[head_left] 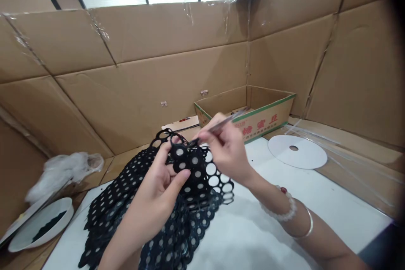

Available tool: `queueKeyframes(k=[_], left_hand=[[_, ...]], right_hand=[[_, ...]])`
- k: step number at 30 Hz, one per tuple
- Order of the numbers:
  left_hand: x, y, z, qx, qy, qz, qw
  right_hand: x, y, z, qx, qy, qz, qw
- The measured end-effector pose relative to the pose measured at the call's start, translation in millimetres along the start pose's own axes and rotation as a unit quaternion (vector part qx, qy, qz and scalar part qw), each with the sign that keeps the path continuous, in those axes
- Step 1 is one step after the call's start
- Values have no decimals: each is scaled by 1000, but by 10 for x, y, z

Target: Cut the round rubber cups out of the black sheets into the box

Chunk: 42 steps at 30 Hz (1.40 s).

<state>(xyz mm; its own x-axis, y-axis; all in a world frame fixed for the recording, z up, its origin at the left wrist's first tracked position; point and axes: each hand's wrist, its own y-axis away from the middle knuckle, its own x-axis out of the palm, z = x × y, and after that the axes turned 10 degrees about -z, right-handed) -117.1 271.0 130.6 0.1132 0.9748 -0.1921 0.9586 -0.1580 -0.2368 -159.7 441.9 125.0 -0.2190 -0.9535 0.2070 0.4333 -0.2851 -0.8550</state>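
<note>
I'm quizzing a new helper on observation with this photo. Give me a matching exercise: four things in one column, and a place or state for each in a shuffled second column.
Column one:
1. left hand
2. tweezers
3. white disc
4. white bowl

Column two:
A. pinched in the right hand
B. lying flat right of the hands, with a central hole
C. at the far left, with something dark inside
D. holding black lace

Pairs: 1-D, 2-A, 3-B, 4-C.

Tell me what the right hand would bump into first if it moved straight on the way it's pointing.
The right hand aims its metal tweezers down and left at the black lace held by the left hand. The lace looks first in line, though depth is hard to judge here.
</note>
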Motion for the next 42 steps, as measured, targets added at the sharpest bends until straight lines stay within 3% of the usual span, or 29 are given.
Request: queueKeyframes(k=[2, 4, 5, 6, 7, 9, 12, 14, 17, 20, 23, 26, 33, 37, 42], left_hand=[[-2, 13, -1, -33, 17, 34, 999], [-11, 15, -5, -44, 33, 46, 997], [-18, 11, -8, -43, 40, 36, 998], [-26, 5, -12, -45, 44, 18, 998], [-33, -2, -18, -46, 46, -9, 998], [-37, -10, -41, -57, 56, -62, 995], [-13, -2, -102, -55, 94, -102, 989], [6, 8, -141, -45, 107, -123, 986], [15, 11, -178, -49, 117, -145, 981], [20, 9, -217, -59, 152, -156, 974], [40, 28, -267, -63, 169, -179, 967], [37, 58, -261, -66, 165, -173, 969], [-37, 102, -156, -58, 130, -189, 972], [-73, 103, -161, -59, 120, -160, 978], [-96, 67, -94, -1, 52, -106, 993]], right_hand=[[-103, -153, -95, 38, -35, -120, 991], [-255, -309, -260, -14, -27, -282, 959], [-336, -371, -369, -51, 3, -335, 941], [-411, -417, -491, -71, 51, -348, 933], [-473, -447, -621, -66, 112, -330, 935], [-542, -462, -864, 13, 222, -234, 946], [-491, -424, -1004, 99, 233, -171, 952], [-378, -367, -855, 86, 200, -161, 963], [-165, -221, -371, 53, 79, -104, 990], [5, -47, 71, 3, -32, -44, 999], [63, 70, 238, -77, -51, 23, 995], [45, 114, 228, -145, -42, 94, 984], [51, 144, 225, -231, 2, 104, 967], [45, 167, 219, -233, 12, 106, 967], [61, 244, 192, -262, 44, 88, 960]])
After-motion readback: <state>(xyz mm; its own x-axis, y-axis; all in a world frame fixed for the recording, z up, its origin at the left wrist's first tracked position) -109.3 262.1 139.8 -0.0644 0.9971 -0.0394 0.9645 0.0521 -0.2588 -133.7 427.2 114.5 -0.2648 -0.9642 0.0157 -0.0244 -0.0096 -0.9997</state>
